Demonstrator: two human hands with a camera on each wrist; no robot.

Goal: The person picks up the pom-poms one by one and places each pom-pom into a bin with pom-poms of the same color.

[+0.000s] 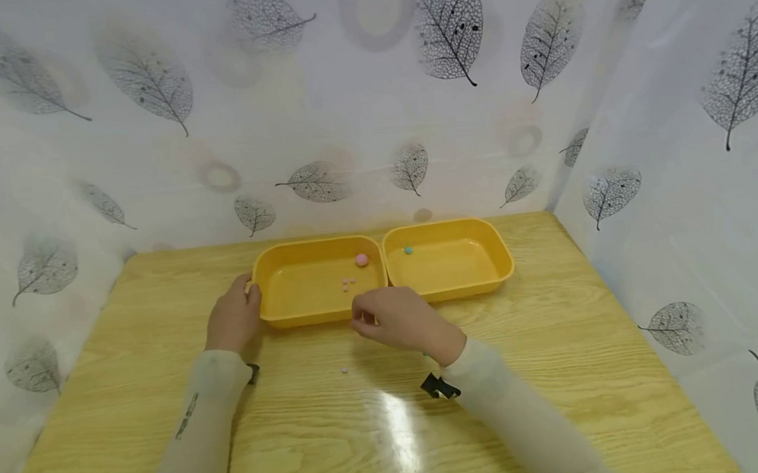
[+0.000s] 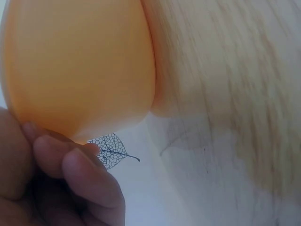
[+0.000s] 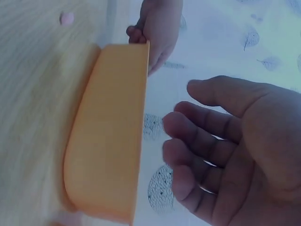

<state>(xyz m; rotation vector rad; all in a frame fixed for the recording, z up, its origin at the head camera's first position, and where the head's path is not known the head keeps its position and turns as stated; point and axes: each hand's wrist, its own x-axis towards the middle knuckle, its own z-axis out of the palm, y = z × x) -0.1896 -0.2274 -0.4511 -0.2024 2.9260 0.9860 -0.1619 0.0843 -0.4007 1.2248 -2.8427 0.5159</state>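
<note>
My left hand (image 1: 233,317) grips the left end of a yellow plastic tray (image 1: 306,316), its fingers at the rim. In the left wrist view the fingers of that hand (image 2: 91,179) press against the tray's orange-looking wall (image 2: 89,61). Inside this tray lie a pink ball (image 1: 362,260) and a few tiny pink pieces (image 1: 346,282). Above the tray's near right corner hovers my right hand (image 1: 398,317). In the right wrist view this hand (image 3: 225,146) has loosely bent fingers, the thumb apart, and nothing held.
A second yellow tray (image 1: 470,289) stands against the first one's right side, with a small turquoise piece (image 1: 408,251) in it. One small pale pink piece (image 1: 344,370) lies on the wooden table (image 1: 311,437) in front. A leaf-patterned curtain (image 1: 336,125) borders the table's back and sides.
</note>
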